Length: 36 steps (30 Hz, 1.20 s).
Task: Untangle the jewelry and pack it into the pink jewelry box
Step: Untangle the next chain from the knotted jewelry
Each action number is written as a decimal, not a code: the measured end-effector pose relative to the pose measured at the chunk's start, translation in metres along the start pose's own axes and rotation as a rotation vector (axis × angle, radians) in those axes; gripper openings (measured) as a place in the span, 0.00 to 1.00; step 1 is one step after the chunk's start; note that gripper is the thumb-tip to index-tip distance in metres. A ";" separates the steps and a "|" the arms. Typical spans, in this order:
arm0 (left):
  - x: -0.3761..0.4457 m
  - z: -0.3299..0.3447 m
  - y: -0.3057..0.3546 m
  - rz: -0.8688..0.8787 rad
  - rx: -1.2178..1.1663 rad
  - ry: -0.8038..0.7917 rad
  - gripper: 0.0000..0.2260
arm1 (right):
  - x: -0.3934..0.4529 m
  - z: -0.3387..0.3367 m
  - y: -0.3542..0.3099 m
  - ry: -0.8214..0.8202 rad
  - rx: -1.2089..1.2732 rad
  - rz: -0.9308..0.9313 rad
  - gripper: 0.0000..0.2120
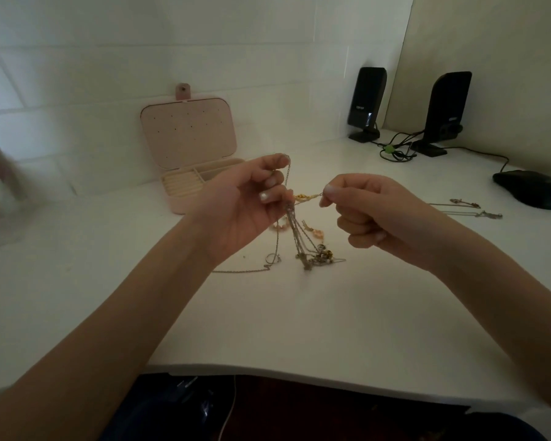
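Both hands work above the middle of the white tabletop (299, 313). The left hand (245, 205) has its fingers curled round a bundle of thin chains (295, 230) that hangs down to a knotted heap of pendants (318, 256) on the surface. The right hand (372, 214) pinches between thumb and forefinger the end of a gold chain (306, 197), stretched nearly level across to the left hand. The links look very light, limp and slippery, and fine enough to kink or snap if yanked, so small pinches close to the knot probably suit best. The pink jewelry box (188, 154) stands open at the far left, well apart from two freed necklaces (468, 208) lying to the right.
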<state>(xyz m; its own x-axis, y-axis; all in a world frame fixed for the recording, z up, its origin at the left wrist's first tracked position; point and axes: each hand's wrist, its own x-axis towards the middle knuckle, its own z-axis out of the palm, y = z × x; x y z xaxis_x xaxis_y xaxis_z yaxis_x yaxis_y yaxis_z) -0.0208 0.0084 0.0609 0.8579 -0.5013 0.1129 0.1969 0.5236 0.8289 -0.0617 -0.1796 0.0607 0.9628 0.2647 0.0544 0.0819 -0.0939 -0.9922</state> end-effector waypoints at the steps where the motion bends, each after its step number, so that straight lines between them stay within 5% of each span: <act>1: 0.001 -0.001 0.000 -0.003 0.021 0.009 0.09 | -0.001 0.000 -0.001 0.000 -0.016 -0.008 0.08; 10: 0.011 -0.015 -0.011 -0.007 0.769 0.125 0.17 | 0.012 -0.013 0.001 0.165 0.107 0.025 0.17; 15: 0.014 -0.011 -0.015 -0.114 0.966 0.110 0.15 | 0.014 -0.015 0.002 0.139 0.238 0.049 0.16; 19: 0.012 -0.006 -0.014 -0.010 1.410 -0.065 0.09 | 0.019 -0.017 0.003 0.123 0.203 0.009 0.14; 24: 0.015 -0.012 -0.017 -0.027 1.588 -0.134 0.06 | 0.022 -0.029 0.002 0.128 0.132 -0.010 0.12; 29: 0.012 -0.016 -0.012 -0.040 1.527 -0.144 0.06 | 0.021 -0.044 0.008 0.233 -0.047 0.002 0.11; 36: 0.009 -0.021 -0.009 0.022 1.438 -0.155 0.10 | 0.018 -0.059 0.017 0.202 -0.709 0.208 0.13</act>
<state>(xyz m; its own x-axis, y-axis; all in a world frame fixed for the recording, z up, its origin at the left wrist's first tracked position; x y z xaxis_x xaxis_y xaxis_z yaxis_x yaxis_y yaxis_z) -0.0045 0.0133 0.0425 0.7768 -0.6197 0.1124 -0.5344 -0.5542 0.6382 -0.0282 -0.2330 0.0513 0.9992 0.0000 -0.0391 -0.0266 -0.7340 -0.6786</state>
